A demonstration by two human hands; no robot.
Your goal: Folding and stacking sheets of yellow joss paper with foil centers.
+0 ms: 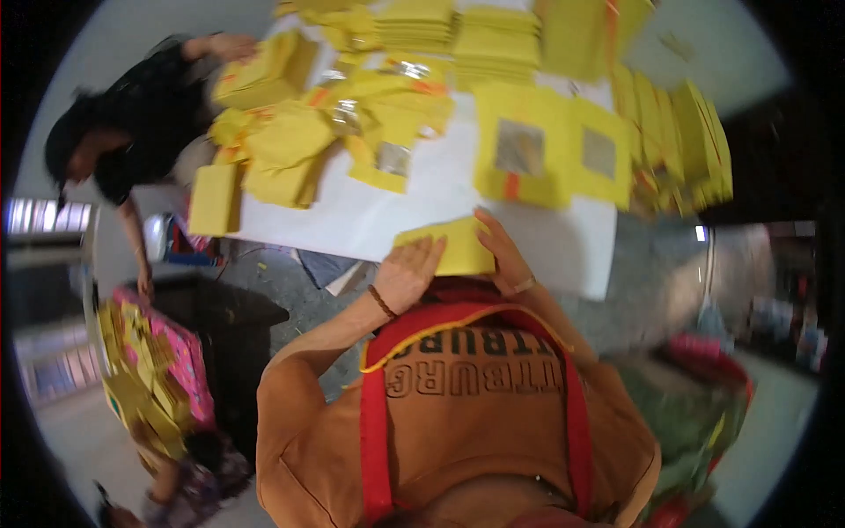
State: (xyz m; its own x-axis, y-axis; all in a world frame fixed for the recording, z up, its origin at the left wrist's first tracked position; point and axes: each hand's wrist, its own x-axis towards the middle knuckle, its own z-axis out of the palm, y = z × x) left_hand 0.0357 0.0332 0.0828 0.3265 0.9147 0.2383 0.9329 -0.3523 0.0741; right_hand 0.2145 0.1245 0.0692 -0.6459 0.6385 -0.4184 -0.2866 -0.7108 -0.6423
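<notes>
At the near edge of the white table (378,209), close to my body, a piece of yellow paper (468,248) is held between my two hands; whether it is one folded sheet or a thin stack I cannot tell. My left hand (412,266) lies over its left side, fingers close together and pointing up to the right. Along its right edge rests my right hand (503,253), fingers pointing away from me. Just beyond are flat yellow sheets, one with a grey rectangle (519,148) in its middle. The undersides of both hands are hidden.
Yellow paper stacks (497,48) line the far side, with more bundles (682,145) at the right. Loose sheets (392,158) and a yellow block (216,201) lie left. A co-worker (145,110) stands at the left; another person sits by a pink-edged container (180,356) of yellow pieces.
</notes>
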